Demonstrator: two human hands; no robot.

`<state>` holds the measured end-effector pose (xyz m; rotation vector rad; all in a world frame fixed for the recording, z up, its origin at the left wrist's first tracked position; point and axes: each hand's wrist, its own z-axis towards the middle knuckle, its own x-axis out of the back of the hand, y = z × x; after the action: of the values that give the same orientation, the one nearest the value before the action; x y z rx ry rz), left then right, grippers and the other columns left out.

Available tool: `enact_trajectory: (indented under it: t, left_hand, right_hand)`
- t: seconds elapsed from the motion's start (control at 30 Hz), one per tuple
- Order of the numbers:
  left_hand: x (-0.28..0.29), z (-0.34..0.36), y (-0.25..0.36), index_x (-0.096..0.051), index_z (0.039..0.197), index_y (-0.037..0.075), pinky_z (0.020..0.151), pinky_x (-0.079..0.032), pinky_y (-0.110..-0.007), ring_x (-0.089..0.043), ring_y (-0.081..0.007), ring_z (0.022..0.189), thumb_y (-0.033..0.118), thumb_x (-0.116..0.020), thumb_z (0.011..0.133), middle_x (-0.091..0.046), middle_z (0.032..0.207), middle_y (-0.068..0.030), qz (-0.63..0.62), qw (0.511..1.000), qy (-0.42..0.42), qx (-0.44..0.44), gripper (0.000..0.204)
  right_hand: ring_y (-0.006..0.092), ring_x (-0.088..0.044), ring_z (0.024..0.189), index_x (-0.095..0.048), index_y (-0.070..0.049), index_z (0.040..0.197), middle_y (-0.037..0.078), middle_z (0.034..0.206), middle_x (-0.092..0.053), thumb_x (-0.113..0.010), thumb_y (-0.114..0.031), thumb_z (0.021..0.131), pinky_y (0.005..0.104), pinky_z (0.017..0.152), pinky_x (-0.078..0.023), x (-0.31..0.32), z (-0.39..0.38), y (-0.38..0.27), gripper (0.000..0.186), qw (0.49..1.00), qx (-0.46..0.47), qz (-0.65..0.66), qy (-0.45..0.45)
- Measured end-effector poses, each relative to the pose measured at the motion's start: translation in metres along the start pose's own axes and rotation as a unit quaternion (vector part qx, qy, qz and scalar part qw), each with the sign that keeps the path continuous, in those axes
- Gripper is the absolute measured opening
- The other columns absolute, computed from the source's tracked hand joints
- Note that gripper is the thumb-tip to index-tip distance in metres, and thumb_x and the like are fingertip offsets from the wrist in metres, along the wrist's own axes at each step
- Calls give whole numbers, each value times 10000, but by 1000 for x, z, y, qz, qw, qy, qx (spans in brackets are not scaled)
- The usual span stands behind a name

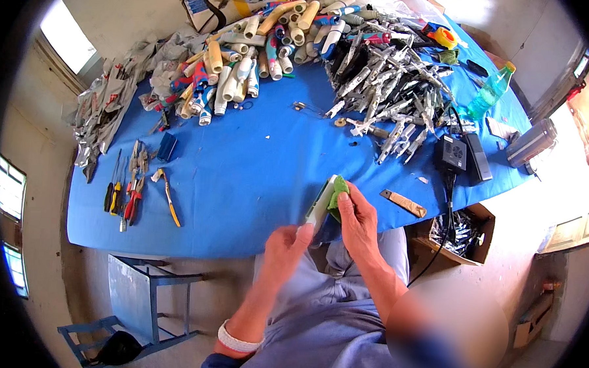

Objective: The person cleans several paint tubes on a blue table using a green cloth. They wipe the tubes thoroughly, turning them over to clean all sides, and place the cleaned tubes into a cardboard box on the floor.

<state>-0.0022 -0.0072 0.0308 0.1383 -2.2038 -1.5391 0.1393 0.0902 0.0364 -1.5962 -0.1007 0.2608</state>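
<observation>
My left hand (287,249) is closed round the lower end of a long white piece (320,208) with a darker edge; its exact kind is hard to tell. The piece is held at a tilt above my lap, by the table's front edge. With my right hand (358,220) I pinch a crumpled green cloth (337,194), pressed against the upper side of the white piece. My left hand looks slightly blurred. To the right of my hands lies a brown-handled flat tool (404,203) on the blue tablecloth (242,168).
Hollow handle shells (230,82) are heaped at the back, beside a pile of slim grey-white inner parts (384,83). Pliers (135,197), screwdrivers and a toothbrush (169,198) lie left. A green bottle (492,91), black power box (452,153) and carton of parts (479,238) are right.
</observation>
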Motion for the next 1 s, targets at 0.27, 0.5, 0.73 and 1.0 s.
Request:
enact_trajectory:
  t: [0.27,0.5,0.73,1.0]
  left_hand:
    - [-9,-26,14,-686,940,14,640,-429,-260,-499,-75,658,523,-579,995,-604,765,13,-243,965,-55,87,523]
    - [-16,-49,-13,-644,930,42,640,-461,-294,-411,-81,558,536,-482,1035,-550,704,6,-278,943,-90,159,531]
    - [-15,-47,-13,-592,875,64,675,-497,-341,-421,-104,540,552,-483,1022,-519,662,-6,-352,912,-103,185,521]
    - [-7,-43,-27,-595,985,114,733,-520,-377,-499,-121,571,556,-489,1017,-589,788,-25,-466,848,-106,231,456]
  right_hand:
    - [75,-540,872,-525,37,1408,-6,1023,-601,-536,-151,1043,234,755,-485,-19,-56,6,411,987,-102,110,-49]
    - [156,-582,767,-628,66,1247,149,1037,-621,-595,-109,985,285,655,-466,-12,-63,-5,317,986,5,-131,-105]
    - [352,-629,970,-684,5,1192,224,1071,-651,-638,-147,957,388,815,-509,-11,-7,1,284,953,68,-292,-53]
    - [447,-537,1239,-674,13,1190,237,1273,-617,-625,-63,910,455,1084,-408,-15,-12,15,294,895,277,-343,-63]
